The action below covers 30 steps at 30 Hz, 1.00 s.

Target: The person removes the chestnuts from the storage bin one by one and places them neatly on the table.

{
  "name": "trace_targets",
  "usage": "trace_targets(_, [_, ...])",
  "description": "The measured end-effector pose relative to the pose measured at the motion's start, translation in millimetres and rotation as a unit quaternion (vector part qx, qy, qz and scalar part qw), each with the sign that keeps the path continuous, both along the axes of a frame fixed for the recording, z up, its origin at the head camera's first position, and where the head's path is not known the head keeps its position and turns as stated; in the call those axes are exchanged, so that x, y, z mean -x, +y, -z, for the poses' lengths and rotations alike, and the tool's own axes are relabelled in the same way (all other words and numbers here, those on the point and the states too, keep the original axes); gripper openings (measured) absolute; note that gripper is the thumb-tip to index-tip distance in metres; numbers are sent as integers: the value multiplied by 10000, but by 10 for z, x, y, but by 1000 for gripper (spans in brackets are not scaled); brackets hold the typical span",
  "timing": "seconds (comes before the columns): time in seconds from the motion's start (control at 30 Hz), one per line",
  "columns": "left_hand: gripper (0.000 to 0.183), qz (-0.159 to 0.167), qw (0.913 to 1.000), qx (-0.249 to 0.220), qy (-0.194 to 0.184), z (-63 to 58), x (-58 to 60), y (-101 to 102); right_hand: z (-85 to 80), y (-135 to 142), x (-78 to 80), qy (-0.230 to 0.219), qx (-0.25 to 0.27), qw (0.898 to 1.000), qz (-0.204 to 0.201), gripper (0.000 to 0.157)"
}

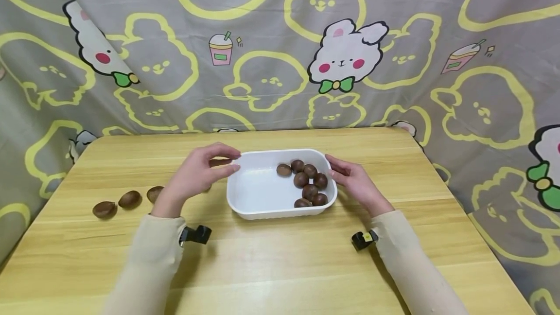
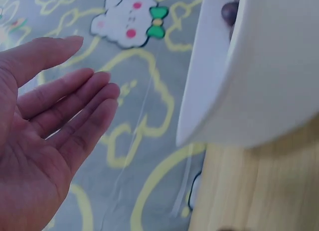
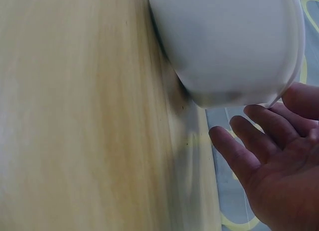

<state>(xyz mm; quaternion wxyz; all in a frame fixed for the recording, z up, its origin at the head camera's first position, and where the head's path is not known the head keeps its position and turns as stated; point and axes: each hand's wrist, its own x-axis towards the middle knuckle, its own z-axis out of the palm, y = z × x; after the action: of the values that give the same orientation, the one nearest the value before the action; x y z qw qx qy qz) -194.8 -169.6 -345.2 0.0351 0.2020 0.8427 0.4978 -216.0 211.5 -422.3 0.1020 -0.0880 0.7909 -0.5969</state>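
A white rectangular tray [image 1: 262, 214] stands on the table with several brown chestnuts [image 1: 309, 192] gathered at its right side. My left hand [image 1: 199, 171] is by the tray's left end, thumb and fingers spread; the left wrist view shows its palm [image 2: 40, 151] bare and apart from the tray wall [image 2: 269, 76]. At the right end, my right hand [image 1: 355, 183] has its thumb and fingers at the rim. Seen from the right wrist, the thumb and a fingertip meet the tray's edge [image 3: 239, 52], while the other fingers [image 3: 237, 151] extend loosely.
Left of the tray, several chestnuts [image 1: 130, 200] lie in a row on the wooden table [image 1: 280, 266], one partly hidden behind the left hand. A grey curtain [image 1: 271, 38] with cartoon prints hangs at the table's far edge and sides. Each sleeve cuff carries a black camera mount [image 1: 196, 235].
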Motion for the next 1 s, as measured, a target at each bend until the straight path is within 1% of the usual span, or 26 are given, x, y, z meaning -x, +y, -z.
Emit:
trace_targets(0.07, [28, 231, 9997, -58, -29, 18, 29, 117, -1, 9, 1, 23, -10, 10000, 17, 49])
trace_targets(0.17, [27, 573, 9983, -85, 54, 66, 68, 294, -4, 23, 0, 61, 1, 10000, 15, 49])
trace_targets(0.47, [29, 1193, 9928, 70, -111, 262, 133, 731, -9, 29, -3, 41, 58, 10000, 6, 49])
trace_targets(0.6, [30, 1403, 9898, 211, -144, 328, 152, 885, -9, 18, -2, 24, 85, 10000, 11, 49])
trace_targets(0.83, [36, 1710, 9831, 400, -525, 461, 177, 1090, -7, 8, 3, 9, 77, 10000, 21, 50])
trace_targets(0.93, [36, 1756, 9812, 566, -558, 507, 185, 1157, -4, 4, 7, -1, 75, 10000, 25, 50])
trace_targets(1.0, [35, 1794, 9800, 704, -491, 526, 188, 1196, 0, 5, 8, -7, 66, 10000, 33, 50])
